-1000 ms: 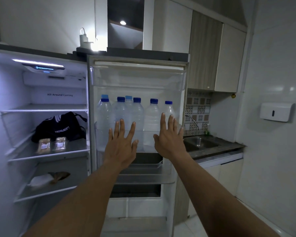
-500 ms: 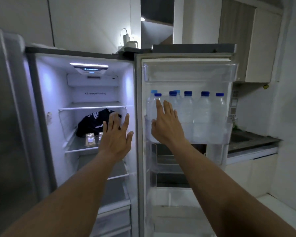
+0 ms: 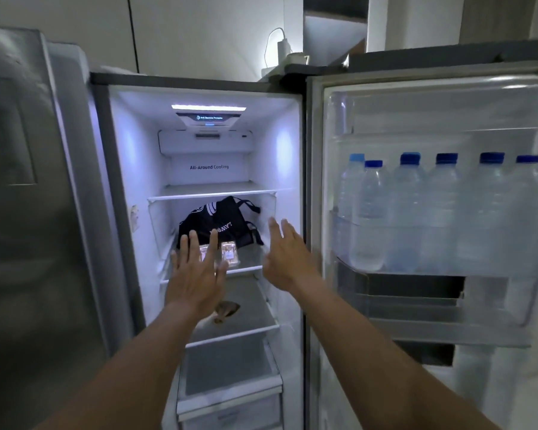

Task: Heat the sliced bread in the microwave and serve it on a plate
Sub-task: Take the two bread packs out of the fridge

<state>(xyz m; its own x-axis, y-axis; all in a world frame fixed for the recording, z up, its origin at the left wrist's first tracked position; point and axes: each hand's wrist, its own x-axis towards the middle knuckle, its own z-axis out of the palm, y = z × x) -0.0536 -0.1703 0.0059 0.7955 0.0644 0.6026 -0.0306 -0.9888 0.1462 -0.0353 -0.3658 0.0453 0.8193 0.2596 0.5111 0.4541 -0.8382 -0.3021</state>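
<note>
Two small clear packs of sliced bread (image 3: 229, 254) lie side by side on the middle glass shelf (image 3: 246, 270) of the open fridge, in front of a black bag (image 3: 221, 225). My left hand (image 3: 196, 274) is stretched out with straight, spread fingers just in front of the left pack and partly hides it. My right hand (image 3: 288, 256) is open too, raised to the right of the packs near the fridge's right wall. Neither hand holds anything.
The open fridge door (image 3: 441, 212) on the right carries several blue-capped water bottles (image 3: 407, 212) in its rack. A brownish item (image 3: 227, 309) lies on the shelf below. Drawers sit at the bottom. A steel door (image 3: 28, 212) stands at the left.
The view has swung left from the door rack to the fridge interior. Both hands have moved left and forward toward the shelf with the bread packs; both stay open.
</note>
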